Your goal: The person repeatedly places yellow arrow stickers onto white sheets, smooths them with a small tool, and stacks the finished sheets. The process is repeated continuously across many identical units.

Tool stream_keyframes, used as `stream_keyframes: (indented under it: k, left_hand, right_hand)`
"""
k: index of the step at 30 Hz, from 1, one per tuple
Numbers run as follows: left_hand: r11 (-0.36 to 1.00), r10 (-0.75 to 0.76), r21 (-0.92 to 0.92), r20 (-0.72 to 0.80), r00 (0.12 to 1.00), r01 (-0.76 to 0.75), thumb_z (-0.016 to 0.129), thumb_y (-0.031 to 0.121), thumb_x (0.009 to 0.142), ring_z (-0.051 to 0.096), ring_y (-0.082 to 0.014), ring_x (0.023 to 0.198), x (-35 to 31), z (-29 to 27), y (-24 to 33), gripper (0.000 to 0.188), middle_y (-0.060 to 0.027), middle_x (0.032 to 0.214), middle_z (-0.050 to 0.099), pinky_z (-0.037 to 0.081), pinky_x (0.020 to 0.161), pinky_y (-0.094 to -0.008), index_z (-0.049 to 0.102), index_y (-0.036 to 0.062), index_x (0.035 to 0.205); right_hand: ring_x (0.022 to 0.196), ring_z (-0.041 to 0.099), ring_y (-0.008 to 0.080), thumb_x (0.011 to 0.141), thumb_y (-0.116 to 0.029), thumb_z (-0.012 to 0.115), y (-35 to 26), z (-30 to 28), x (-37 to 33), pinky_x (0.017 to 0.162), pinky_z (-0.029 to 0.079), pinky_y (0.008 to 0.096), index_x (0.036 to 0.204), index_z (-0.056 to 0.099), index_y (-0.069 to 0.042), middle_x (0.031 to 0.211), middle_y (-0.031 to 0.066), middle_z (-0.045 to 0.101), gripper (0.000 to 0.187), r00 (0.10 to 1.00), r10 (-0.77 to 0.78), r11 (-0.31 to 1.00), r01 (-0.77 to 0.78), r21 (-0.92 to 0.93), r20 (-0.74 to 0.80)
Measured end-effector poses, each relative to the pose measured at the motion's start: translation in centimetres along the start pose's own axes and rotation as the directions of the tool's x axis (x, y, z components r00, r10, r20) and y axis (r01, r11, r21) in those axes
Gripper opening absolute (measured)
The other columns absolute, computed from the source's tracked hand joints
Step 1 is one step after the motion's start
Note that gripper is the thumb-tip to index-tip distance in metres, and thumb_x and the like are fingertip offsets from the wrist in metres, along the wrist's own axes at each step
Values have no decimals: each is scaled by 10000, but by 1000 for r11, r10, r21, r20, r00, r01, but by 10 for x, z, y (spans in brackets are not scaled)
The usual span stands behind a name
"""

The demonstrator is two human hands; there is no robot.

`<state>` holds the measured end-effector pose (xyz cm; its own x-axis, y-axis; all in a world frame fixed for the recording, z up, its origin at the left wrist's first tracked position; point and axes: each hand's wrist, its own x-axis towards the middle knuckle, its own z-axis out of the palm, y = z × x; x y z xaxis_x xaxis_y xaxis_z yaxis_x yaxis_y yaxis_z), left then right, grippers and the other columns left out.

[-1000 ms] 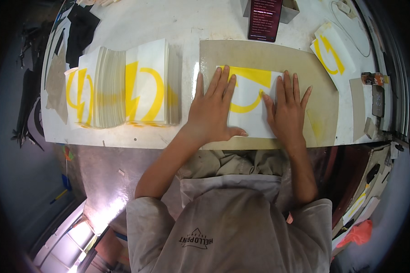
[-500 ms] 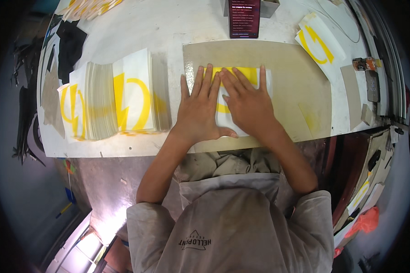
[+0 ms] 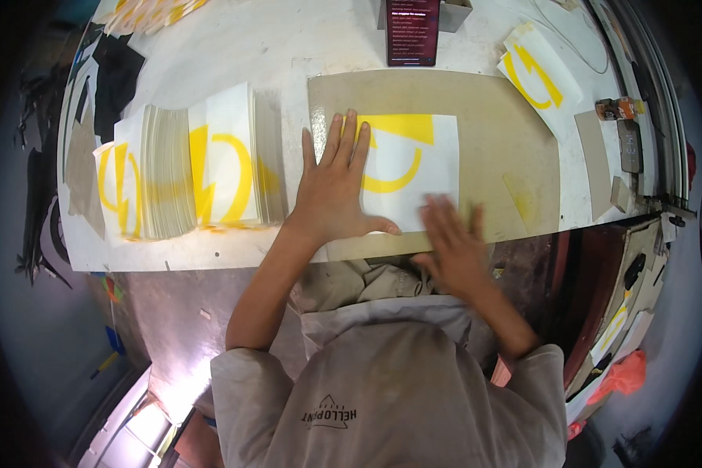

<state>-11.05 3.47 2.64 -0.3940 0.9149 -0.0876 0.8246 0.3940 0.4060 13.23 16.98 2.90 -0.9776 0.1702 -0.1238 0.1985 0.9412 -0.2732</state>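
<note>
The white paper piece with yellow printed shapes (image 3: pixel 433 168) lies on a flat tan board (image 3: pixel 507 113), which covers the middle and right of the white bench (image 3: pixel 288 86) along its near edge. The left hand (image 3: pixel 331 191) rests palm down over the paper's left side; its fingers are straight and spread, pointing toward the bench's far edge, and its thumb stretches across the paper's near left part. The right hand (image 3: pixel 456 249) is blurred at the paper's near right corner, over the near edge of the bench, with its fingers extended and its thumb apart; whether it touches the paper I cannot tell.

Toward the bench's left edge stands a thick row of white folded papers with yellow prints (image 3: pixel 166 171). Beyond it, near the far left corner, lies a flat black sheet (image 3: pixel 118 74). An upright dark smartphone with a lit screen (image 3: pixel 412 35) stands near the far edge. Another white paper with a yellow shape (image 3: pixel 552 66) lies toward the far right corner, overlapping the board's corner.
</note>
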Motion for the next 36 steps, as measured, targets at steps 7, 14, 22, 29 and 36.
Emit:
stream_keyframes:
  k: [7, 14, 22, 29, 36]
  left_hand:
    - [992, 94, -61, -205, 974, -109, 823, 682, 696, 152, -424, 1597, -15, -4, -2, 1285, -270, 1687, 246, 90, 1248, -679, 271, -20, 1621]
    - [982, 185, 76, -292, 938, -170, 766, 149, 852, 638, -254, 1248, -49, 22, 13, 490, -99, 1273, 684, 400, 1180, -541, 679, 77, 1329]
    - [974, 217, 29, -426, 878, -227, 727, 85, 856, 669, -360, 1193, -77, 41, 36, 379, -163, 1252, 693, 531, 1055, -506, 723, -13, 1222]
    - [984, 164, 0, -373, 913, -177, 776, 115, 908, 599, -380, 1348, -89, 47, 42, 370, -186, 1416, 646, 515, 1102, -494, 706, -26, 1243]
    - [985, 153, -20, -358, 921, -172, 782, 101, 901, 595, -378, 1355, -91, 50, 41, 375, -191, 1407, 650, 509, 1113, -499, 703, -26, 1245]
  right_hand:
    - [1515, 387, 368, 979, -238, 682, 22, -33, 12, 1216, 228, 676, 1499, 485, -2, 1612, 158, 442, 604, 971, 91, 991, -66, 117, -220]
    - [1358, 564, 352, 842, -59, 755, 26, -12, 57, 1169, 408, 562, 1255, 665, 12, 1352, 155, 651, 429, 931, -158, 957, 227, 182, -330]
    - [1317, 603, 357, 831, -55, 772, 3, 2, 25, 1128, 488, 541, 1202, 696, 20, 1325, 169, 669, 386, 876, -246, 936, 326, 134, -415]
    - [1373, 569, 370, 898, -98, 767, 0, 15, 13, 1152, 473, 531, 1258, 672, 34, 1425, 169, 628, 395, 908, -211, 949, 279, 146, -363]
    - [1372, 570, 368, 890, -94, 775, -1, 18, 11, 1148, 475, 534, 1258, 671, 40, 1424, 167, 630, 405, 909, -203, 949, 274, 154, -365]
